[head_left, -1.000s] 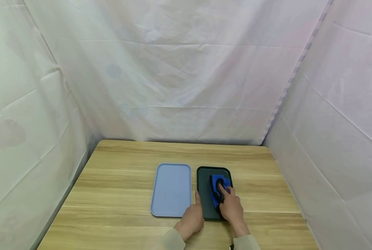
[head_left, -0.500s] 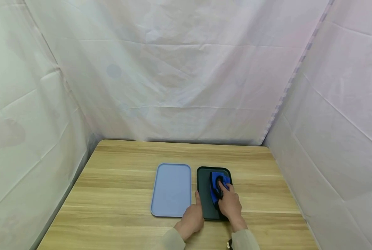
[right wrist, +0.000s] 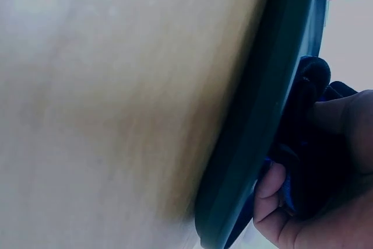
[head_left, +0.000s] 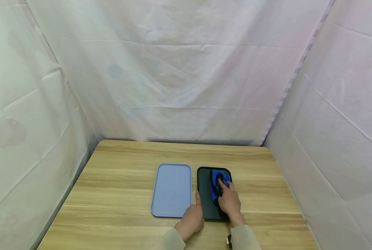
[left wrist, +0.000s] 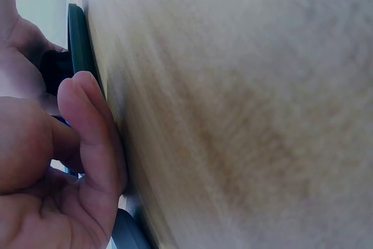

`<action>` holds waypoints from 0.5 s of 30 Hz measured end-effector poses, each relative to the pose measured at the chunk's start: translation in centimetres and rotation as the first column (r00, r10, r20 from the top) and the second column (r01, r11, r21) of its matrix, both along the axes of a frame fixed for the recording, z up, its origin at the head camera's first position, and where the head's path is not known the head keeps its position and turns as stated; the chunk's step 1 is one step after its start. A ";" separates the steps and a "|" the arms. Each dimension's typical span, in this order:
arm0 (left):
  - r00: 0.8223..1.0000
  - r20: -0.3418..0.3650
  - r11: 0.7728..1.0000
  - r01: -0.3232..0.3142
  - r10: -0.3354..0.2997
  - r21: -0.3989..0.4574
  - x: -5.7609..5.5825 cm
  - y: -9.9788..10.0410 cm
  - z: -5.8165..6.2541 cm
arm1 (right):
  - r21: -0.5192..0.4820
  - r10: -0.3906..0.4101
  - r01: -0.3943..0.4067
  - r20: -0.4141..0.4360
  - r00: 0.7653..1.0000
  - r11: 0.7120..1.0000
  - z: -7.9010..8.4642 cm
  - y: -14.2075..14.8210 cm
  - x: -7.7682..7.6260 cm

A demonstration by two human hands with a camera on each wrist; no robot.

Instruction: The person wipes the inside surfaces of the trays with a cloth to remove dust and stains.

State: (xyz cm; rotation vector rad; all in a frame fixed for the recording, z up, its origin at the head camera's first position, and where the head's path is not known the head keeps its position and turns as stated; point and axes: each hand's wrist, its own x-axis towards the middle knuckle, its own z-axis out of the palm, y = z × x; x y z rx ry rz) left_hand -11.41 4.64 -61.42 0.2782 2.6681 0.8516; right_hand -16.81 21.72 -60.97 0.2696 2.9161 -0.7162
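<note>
In the head view, my right hand (head_left: 229, 201) grips a bunched blue cloth with black edging (head_left: 215, 174) over the right side of a dark green tray (head_left: 206, 205). The index finger lies out along the cloth, and in the right wrist view dark fabric (right wrist: 309, 74) bunches between thumb and curled fingers, inside the tray's rim (right wrist: 256, 103). My left hand (head_left: 192, 217) rests at the tray's near left side. Its index finger points forward along the rim, while its other fingers bend loosely and hold nothing, as the left wrist view shows.
A light blue tray (head_left: 171, 191) lies just left of the green one, its near right corner behind my left hand. Both are on a wood-grain table (head_left: 111, 194). White sheeting (head_left: 179, 80) hangs behind the table and along both sides.
My right hand has slid the cloth forward, toward the far end of the green tray. My left hand and both trays have stayed in place.
</note>
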 end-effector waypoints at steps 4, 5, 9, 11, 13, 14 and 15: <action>1.000 0.003 1.000 0.001 -0.001 -0.009 -0.1 0.0 -0.2 | -0.008 0.001 -0.001 0.002 1.000 1.000 0.1 0.0 -0.3; 1.000 0.001 1.000 0.001 -0.001 -0.012 -0.1 0.0 -0.3 | -0.008 0.001 -0.001 0.002 1.000 1.000 0.1 0.0 -0.4; 1.000 -0.004 1.000 0.002 -0.002 -0.012 -0.1 0.0 -0.3 | -0.011 0.002 -0.002 0.017 1.000 1.000 0.0 0.0 -0.8; 1.000 -0.007 1.000 0.003 -0.003 -0.010 -0.1 0.0 -0.3 | -0.015 0.002 -0.002 0.021 1.000 1.000 0.0 0.0 -1.0; 1.000 -0.009 1.000 0.006 -0.006 -0.008 -0.1 0.0 -0.2 | -0.025 0.002 -0.002 0.025 1.000 1.000 0.0 0.0 -1.2; 1.000 -0.011 1.000 0.008 -0.008 -0.008 -0.1 0.0 -0.2 | -0.030 0.002 -0.001 0.025 1.000 1.000 -0.1 0.0 -1.2; 1.000 -0.010 1.000 0.010 -0.010 -0.009 -0.1 0.0 -0.1 | -0.031 0.002 -0.001 0.027 1.000 1.000 -0.1 0.0 -1.3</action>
